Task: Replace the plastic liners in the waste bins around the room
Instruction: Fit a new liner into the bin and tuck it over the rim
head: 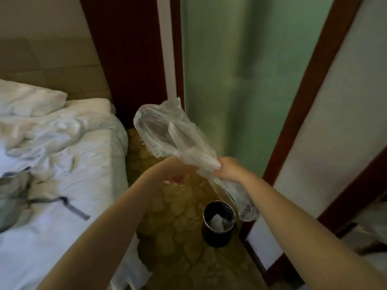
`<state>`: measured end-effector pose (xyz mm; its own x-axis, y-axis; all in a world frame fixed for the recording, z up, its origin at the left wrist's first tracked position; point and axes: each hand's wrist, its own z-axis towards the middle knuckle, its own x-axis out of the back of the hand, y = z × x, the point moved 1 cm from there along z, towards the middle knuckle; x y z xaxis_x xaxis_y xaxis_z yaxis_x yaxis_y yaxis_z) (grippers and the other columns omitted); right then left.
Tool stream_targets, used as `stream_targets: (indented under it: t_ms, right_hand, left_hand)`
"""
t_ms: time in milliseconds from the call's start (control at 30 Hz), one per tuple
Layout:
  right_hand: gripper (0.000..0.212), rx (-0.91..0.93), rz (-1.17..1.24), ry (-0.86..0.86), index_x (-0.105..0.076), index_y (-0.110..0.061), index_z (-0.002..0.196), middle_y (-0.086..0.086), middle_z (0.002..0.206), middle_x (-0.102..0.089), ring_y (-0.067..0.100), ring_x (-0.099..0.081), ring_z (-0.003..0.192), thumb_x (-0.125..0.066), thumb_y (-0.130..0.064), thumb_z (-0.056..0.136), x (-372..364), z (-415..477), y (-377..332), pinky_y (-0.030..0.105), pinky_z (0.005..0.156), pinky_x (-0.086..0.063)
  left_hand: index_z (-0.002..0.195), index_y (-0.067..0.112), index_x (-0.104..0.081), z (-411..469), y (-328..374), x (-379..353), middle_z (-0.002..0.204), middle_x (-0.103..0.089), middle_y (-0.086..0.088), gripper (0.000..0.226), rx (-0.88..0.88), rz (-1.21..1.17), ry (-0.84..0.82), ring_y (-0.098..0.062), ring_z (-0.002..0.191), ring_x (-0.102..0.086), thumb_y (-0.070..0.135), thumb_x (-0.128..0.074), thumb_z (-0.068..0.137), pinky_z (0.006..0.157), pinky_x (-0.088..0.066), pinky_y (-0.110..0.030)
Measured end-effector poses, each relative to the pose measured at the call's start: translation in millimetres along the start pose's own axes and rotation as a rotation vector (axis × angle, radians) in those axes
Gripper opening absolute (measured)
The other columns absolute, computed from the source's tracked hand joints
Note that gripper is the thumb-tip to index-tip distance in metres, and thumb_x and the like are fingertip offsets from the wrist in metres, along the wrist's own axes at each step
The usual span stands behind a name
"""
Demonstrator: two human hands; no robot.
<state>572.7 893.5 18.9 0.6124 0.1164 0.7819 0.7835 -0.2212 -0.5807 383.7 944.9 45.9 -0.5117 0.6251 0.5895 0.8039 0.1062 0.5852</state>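
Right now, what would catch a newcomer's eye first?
The clear bag billows mid-frame, gripped by the right hand, with the left hand close beside it. Below them a dark bin stands on the patterned carpet, with something white crumpled inside. A rumpled white bed fills the left side.

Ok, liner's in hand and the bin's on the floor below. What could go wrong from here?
1. The bin holds white crumpled material; lining over it would probably trap it underneath.
2. The liner is bunched in the right hand with its mouth not spread, so it may not seat over the rim.
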Motion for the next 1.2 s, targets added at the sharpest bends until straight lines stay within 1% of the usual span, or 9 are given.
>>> stream_targets:
  t_ms: [133, 267, 467, 633, 800, 967, 1033, 1100, 1200]
  right_hand:
    - [0.033, 0.039, -0.072, -0.104, -0.060, -0.015, 0.112, 0.001, 0.094, -0.061, 0.015, -0.056, 0.074, -0.069, -0.036, 0.088, -19, 61, -38, 0.024, 0.055, -0.040]
    - [0.042, 0.101, -0.073, -0.203, -0.054, -0.012, 0.126, 0.005, 0.115, -0.059, 0.023, -0.058, 0.101, -0.065, -0.029, 0.089, -30, 125, -68, 0.027, 0.074, -0.043]
    - [0.022, 0.232, -0.028, -0.264, -0.060, -0.017, 0.105, 0.002, 0.102, -0.062, 0.023, -0.061, 0.100, -0.070, -0.022, 0.086, -19, 245, -97, 0.033, 0.083, -0.051]
    - [0.031, 0.314, -0.187, -0.334, -0.060, -0.017, 0.112, 0.001, 0.099, -0.061, 0.021, -0.061, 0.096, -0.072, -0.021, 0.083, 16, 344, -125, 0.033, 0.083, -0.053]
    - [0.028, 0.358, -0.318, -0.340, -0.058, -0.017, 0.105, -0.006, 0.085, -0.053, 0.019, -0.057, 0.086, -0.072, -0.020, 0.081, 28, 441, -146, 0.022, 0.058, -0.038]
    - [0.035, 0.357, -0.394, -0.309, -0.058, -0.016, 0.115, 0.000, 0.107, -0.059, 0.021, -0.056, 0.094, -0.072, -0.024, 0.084, 27, 548, -168, 0.024, 0.065, -0.037]
    - [0.022, 0.351, -0.388, -0.293, -0.059, -0.016, 0.100, 0.001, 0.096, -0.060, 0.025, -0.059, 0.092, -0.071, -0.023, 0.083, 26, 593, -179, 0.027, 0.065, -0.041]
    - [0.016, 0.341, -0.387, -0.246, -0.062, -0.013, 0.091, 0.007, 0.089, -0.062, 0.028, -0.061, 0.086, -0.070, -0.019, 0.080, 27, 637, -193, 0.031, 0.064, -0.043]
    - [0.008, 0.304, -0.416, -0.184, -0.062, -0.015, 0.088, 0.008, 0.089, -0.062, 0.028, -0.060, 0.084, -0.063, -0.014, 0.081, 38, 696, -219, 0.036, 0.065, -0.045]
  left_hand:
    - [0.077, 0.007, -0.064, 13, -25, 43, 0.068, -0.066, -0.005, 0.037, -0.057, 0.075, 0.025, -0.012, 0.054, -0.060, 0.041, -0.061, 0.091, 0.049, -0.047, -0.019]
    - [0.100, 0.016, -0.064, 56, -36, 78, 0.100, -0.064, 0.001, 0.019, -0.380, -0.027, 0.354, -0.011, 0.080, -0.062, 0.032, -0.065, 0.089, 0.069, -0.049, -0.020]
    - [0.148, 0.026, -0.026, 160, -32, 145, 0.157, -0.014, 0.003, 0.085, -0.441, 0.526, 0.483, -0.018, 0.115, -0.053, 0.035, -0.075, 0.080, 0.086, -0.046, -0.024]
    - [0.151, 0.033, -0.006, 236, -5, 213, 0.153, -0.023, 0.000, 0.096, -0.383, 0.762, 0.511, -0.024, 0.123, -0.049, 0.034, -0.072, 0.082, 0.092, -0.051, -0.035]
    - [0.141, 0.021, -0.026, 305, 11, 267, 0.137, -0.044, -0.005, 0.074, -0.342, 0.779, 0.535, -0.025, 0.111, -0.056, 0.038, -0.069, 0.084, 0.088, -0.052, -0.036]
    - [0.147, 0.023, -0.018, 395, 5, 322, 0.149, -0.015, -0.005, 0.085, -0.455, 0.835, 0.612, -0.027, 0.127, -0.043, 0.046, -0.068, 0.082, 0.099, -0.045, -0.035]
    - [0.151, 0.025, -0.012, 440, 0, 350, 0.156, -0.006, -0.001, 0.095, -0.478, 0.854, 0.554, -0.026, 0.134, -0.036, 0.046, -0.071, 0.080, 0.103, -0.044, -0.037]
    - [0.149, 0.022, -0.021, 483, 0, 382, 0.153, -0.025, -0.003, 0.085, -0.440, 0.827, 0.496, -0.024, 0.132, -0.039, 0.041, -0.070, 0.083, 0.103, -0.043, -0.037]
    - [0.123, 0.016, -0.054, 541, 9, 432, 0.112, -0.061, -0.004, 0.037, -0.345, 0.820, 0.387, -0.022, 0.103, -0.057, 0.033, -0.057, 0.091, 0.082, -0.048, -0.031]
